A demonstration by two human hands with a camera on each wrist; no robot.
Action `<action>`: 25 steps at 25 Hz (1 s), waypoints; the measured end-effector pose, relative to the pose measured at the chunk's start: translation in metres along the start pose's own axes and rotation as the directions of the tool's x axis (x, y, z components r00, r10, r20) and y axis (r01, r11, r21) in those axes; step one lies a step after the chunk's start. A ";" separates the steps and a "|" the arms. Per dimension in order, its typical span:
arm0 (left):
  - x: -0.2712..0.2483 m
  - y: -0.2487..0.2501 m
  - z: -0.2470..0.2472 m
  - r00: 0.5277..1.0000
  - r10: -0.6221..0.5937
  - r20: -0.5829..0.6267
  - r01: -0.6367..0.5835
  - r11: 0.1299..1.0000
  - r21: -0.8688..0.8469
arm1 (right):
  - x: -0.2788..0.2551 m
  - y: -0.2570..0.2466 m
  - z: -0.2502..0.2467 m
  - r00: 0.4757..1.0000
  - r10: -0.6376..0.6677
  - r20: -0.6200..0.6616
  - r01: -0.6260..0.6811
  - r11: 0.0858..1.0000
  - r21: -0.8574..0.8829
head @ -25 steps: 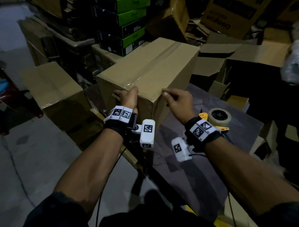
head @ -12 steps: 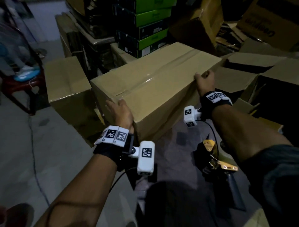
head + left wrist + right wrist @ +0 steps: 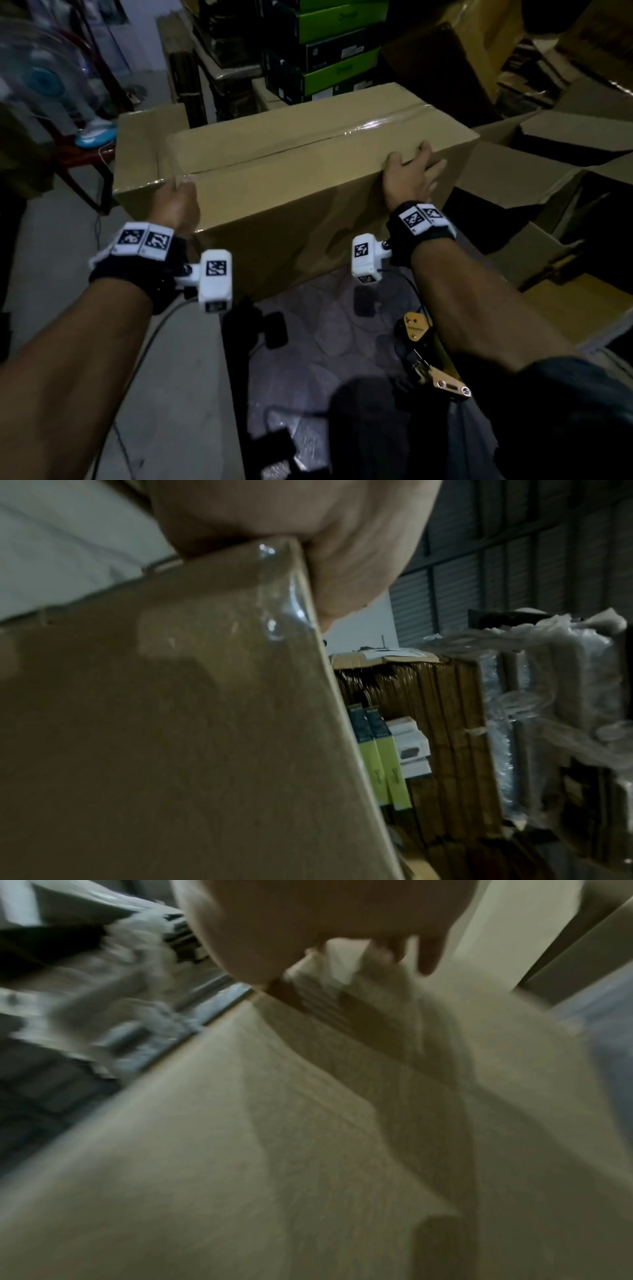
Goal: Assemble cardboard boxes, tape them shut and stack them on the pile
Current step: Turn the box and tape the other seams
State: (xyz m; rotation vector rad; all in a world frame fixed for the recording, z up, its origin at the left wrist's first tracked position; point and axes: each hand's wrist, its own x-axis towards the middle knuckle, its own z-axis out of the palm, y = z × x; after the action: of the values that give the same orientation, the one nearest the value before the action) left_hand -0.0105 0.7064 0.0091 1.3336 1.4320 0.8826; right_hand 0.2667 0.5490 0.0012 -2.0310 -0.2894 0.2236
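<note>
The taped box (image 3: 308, 178) is gripped at opposite ends of its long axis: left hand (image 3: 176, 205) curled over the near-left corner, right hand (image 3: 409, 178) over the right edge.

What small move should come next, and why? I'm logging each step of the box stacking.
Probably lift the taped box clear. Its top seam is already taped, the left hand holds one end and the right hand the other, and the tape dispenser lies put down on the table.
</note>
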 end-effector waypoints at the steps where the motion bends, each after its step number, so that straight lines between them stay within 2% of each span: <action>1: 0.003 0.004 -0.010 1.000 -0.008 0.013 0.008 1.000 0.000 | -0.006 0.002 0.002 1.000 0.001 0.014 -0.001 1.000 -0.025; 4: -0.003 0.003 -0.025 0.998 -0.053 0.019 0.053 0.998 0.021 | -0.010 0.008 -0.007 0.999 -0.024 0.042 0.026 0.999 -0.036; 6: -0.021 -0.008 -0.023 0.995 -0.032 -0.095 0.028 0.999 -0.045 | 0.004 0.011 -0.022 0.999 -0.028 0.021 0.028 1.000 0.001; 10: -0.080 -0.024 0.005 0.967 -0.037 -0.253 -0.021 0.975 -0.221 | 0.044 0.013 -0.052 0.997 0.067 -0.023 -0.065 0.995 0.074; 13: -0.086 -0.023 0.014 0.936 -0.106 -0.336 -0.006 0.949 -0.317 | 0.057 0.010 -0.058 0.997 0.071 0.018 -0.072 0.989 0.128; 17: -0.073 -0.019 0.012 0.927 -0.074 -0.368 -0.043 0.953 -0.301 | 0.046 0.020 -0.057 0.999 0.045 -0.029 -0.040 0.988 0.149; 19: -0.059 -0.010 0.005 0.917 -0.113 -0.381 0.040 0.980 -0.194 | 0.030 0.026 -0.056 0.998 0.019 -0.058 -0.012 0.994 0.109; 22: -0.046 0.001 0.001 0.895 -0.280 -0.348 0.281 0.958 -0.049 | 0.002 0.029 -0.058 0.998 0.016 -0.053 -0.014 0.999 0.040; 23: -0.050 0.004 0.003 0.893 -0.317 -0.320 0.327 0.945 -0.023 | -0.008 0.030 -0.059 0.999 0.015 -0.039 -0.015 1.000 0.010; 25: -0.060 0.010 0.018 0.912 -0.338 -0.231 0.333 0.941 -0.060 | -0.032 0.032 -0.057 0.999 0.004 -0.037 -0.005 1.000 -0.013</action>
State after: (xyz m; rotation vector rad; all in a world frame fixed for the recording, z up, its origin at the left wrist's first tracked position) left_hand 0.0065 0.6466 0.0234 0.9467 1.7712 0.8419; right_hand 0.2557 0.4775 -0.0001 -2.0467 -0.2635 0.1869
